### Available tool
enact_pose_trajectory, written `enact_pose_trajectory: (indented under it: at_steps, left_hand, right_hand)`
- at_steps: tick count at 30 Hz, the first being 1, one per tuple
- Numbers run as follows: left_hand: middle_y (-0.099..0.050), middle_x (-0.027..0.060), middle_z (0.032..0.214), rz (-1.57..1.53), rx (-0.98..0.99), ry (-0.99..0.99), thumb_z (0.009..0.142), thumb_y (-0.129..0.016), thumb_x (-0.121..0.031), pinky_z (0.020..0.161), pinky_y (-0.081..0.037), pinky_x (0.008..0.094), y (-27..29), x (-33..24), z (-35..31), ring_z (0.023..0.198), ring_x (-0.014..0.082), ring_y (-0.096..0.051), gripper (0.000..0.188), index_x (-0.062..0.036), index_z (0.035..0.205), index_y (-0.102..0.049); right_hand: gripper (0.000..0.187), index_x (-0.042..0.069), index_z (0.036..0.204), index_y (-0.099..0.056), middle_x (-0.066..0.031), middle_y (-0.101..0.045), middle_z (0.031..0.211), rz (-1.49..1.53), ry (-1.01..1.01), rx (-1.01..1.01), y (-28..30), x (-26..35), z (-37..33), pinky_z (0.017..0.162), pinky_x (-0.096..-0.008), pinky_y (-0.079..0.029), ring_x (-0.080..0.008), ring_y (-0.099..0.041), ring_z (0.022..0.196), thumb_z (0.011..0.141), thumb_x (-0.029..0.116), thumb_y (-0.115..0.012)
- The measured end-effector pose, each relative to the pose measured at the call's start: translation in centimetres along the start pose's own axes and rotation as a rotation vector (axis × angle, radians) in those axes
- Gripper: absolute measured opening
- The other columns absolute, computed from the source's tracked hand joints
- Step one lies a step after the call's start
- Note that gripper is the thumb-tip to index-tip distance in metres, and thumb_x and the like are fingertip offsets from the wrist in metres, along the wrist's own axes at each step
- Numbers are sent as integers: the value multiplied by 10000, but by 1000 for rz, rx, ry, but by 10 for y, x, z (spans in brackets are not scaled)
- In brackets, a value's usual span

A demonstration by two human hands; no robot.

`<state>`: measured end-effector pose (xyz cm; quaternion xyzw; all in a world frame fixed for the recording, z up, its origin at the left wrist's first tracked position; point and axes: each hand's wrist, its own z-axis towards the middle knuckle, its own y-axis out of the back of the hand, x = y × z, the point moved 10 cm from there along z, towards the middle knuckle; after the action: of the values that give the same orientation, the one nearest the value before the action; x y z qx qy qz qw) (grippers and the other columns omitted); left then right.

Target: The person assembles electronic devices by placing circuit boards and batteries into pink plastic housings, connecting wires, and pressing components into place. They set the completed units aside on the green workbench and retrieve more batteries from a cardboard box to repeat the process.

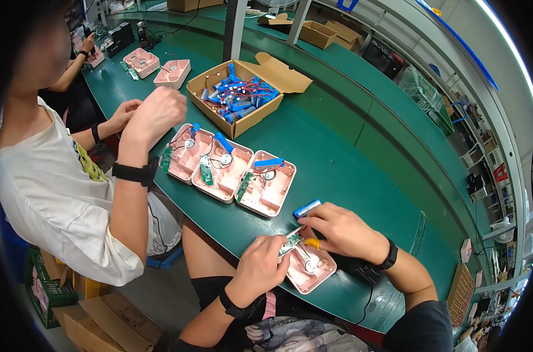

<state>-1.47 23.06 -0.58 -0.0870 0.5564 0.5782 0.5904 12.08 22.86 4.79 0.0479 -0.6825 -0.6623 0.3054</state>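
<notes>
My left hand (pixel 257 261) is closed on the edge of a small green circuit board (pixel 292 242), held over a pink plastic housing (pixel 322 274). Inside that housing sits a round silver part (pixel 310 266) with thin wires. My right hand (pixel 342 232) bends over the board from the other side, its fingers pinched together. A yellow piece (pixel 312 242) shows at its fingertips; whether it is a tool or a finger cover I cannot make out. Just beyond the fingers, a blue cylindrical battery (pixel 307 209) lies at the far side of the housing.
Three pink housings (pixel 266 202) with boards and blue batteries stand in a row to the left. Behind them is an open cardboard box (pixel 251 120) of wired batteries. A co-worker's raised hand (pixel 158 114) is nearby. A black device (pixel 363 271) lies right of my housing.
</notes>
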Motion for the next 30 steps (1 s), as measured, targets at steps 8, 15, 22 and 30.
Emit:
enact_pose_trajectory:
  at_steps: [8,15,22,30]
  left_hand:
    - [-728,186,1005,-33,12,6,875,-775,-90,815,-581,457,-1,4,3,933,381,-713,350,11,1160,-599]
    - [-724,193,1017,-59,52,24,887,-761,-119,838,-585,450,-2,8,1,965,377,-705,375,15,1195,-594]
    - [-718,191,1009,-51,65,7,882,-758,-112,834,-584,446,0,5,1,963,372,-698,371,15,1191,-595]
    - [-717,184,1014,-66,60,-33,855,-778,-89,810,-578,450,-1,0,3,923,376,-696,380,20,1174,-603]
  right_hand:
    - [386,4,1189,-702,-109,-709,1090,-132,91,122,-14,8,4,807,-381,-606,-298,-731,913,869,206,-775]
    - [277,0,1114,-672,-106,-665,954,-142,118,212,-18,12,9,745,-394,-607,-281,-735,874,878,143,-700]
    - [373,-35,1196,-677,-126,-689,1023,-226,107,324,-31,13,7,708,-380,-604,-280,-735,861,890,174,-726]
    - [332,-31,1164,-662,-120,-659,945,-256,157,382,-33,12,7,653,-391,-590,-283,-725,784,925,197,-696]
